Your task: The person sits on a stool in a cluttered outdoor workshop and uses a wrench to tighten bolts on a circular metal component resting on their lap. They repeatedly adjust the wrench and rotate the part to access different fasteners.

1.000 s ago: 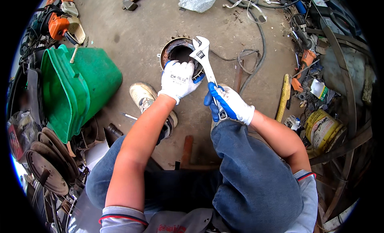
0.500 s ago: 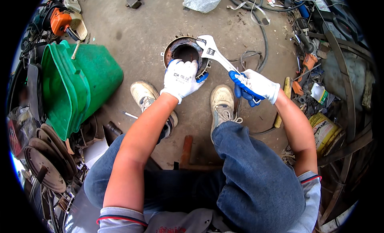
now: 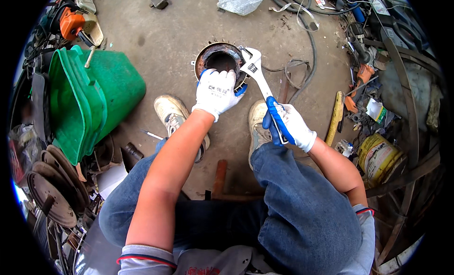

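A round, rusty metal housing (image 3: 202, 57) with small tabs round its rim and a dark hollow middle lies on the floor ahead of me. My left hand (image 3: 220, 94), in a white glove with blue coating, is closed over its near edge, the fingertips partly hidden inside the ring. An adjustable wrench (image 3: 259, 78) is gripped by the handle in my right hand (image 3: 292, 124), gloved the same way. The wrench's jaw end sits by the housing's right rim; whether it touches, I cannot tell.
To the left lies a green plastic bin (image 3: 113, 83) on its side, with rusty discs (image 3: 51, 190) nearer me. A yellow-handled tool (image 3: 336, 115), a yellow can (image 3: 380, 154) and scrap are on the right. Beyond are a black cable (image 3: 312, 48), a hammer head (image 3: 159, 1) and bubble wrap (image 3: 240, 1).
My right hand has come down toward me and slightly left, turning the wrench more upright in view. The wrench's jaw has shifted right and a little nearer. My left hand stays at the housing.
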Demonstrator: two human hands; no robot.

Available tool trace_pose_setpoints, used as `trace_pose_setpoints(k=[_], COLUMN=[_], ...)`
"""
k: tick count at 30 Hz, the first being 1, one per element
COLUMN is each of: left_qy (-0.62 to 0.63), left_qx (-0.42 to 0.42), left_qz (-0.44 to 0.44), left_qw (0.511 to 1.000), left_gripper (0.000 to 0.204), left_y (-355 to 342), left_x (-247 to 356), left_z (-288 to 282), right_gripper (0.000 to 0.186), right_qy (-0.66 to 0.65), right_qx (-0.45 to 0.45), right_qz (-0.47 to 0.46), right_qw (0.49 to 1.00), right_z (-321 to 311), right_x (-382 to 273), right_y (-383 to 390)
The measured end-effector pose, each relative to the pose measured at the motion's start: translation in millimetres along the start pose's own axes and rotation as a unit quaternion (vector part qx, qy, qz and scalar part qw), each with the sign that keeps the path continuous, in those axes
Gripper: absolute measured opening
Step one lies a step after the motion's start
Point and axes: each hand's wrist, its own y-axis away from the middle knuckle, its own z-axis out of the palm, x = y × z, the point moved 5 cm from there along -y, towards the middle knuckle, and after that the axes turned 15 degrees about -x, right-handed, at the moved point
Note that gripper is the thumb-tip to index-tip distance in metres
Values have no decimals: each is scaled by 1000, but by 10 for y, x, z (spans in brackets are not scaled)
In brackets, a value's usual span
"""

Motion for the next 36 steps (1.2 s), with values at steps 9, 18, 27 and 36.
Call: trace_pose_setpoints(k=[9,18,27,36], left_qy=[8,11,12,-30], left_qx=[21,20,-4,-55], left_qz=[12,10,5,9], left_qw=[1000,1000,1000,998], left_gripper=[44,44,47,35], left_y=[-4,12,22,-21], left_x=[8,-6,21,-9], left_z=[-34,-7,10,126], right_gripper=[53,50,46,41], right_qy=[9,-17,-83,-211], right_qx=[6,-6,-44,-163], right_qz=[-46,-38,-43,-42], right_qw=[999,999,995,963], right_z=[5,34,289,688], right_x=[40,-48,113,151], right_y=[-75,-111,-213,-456])
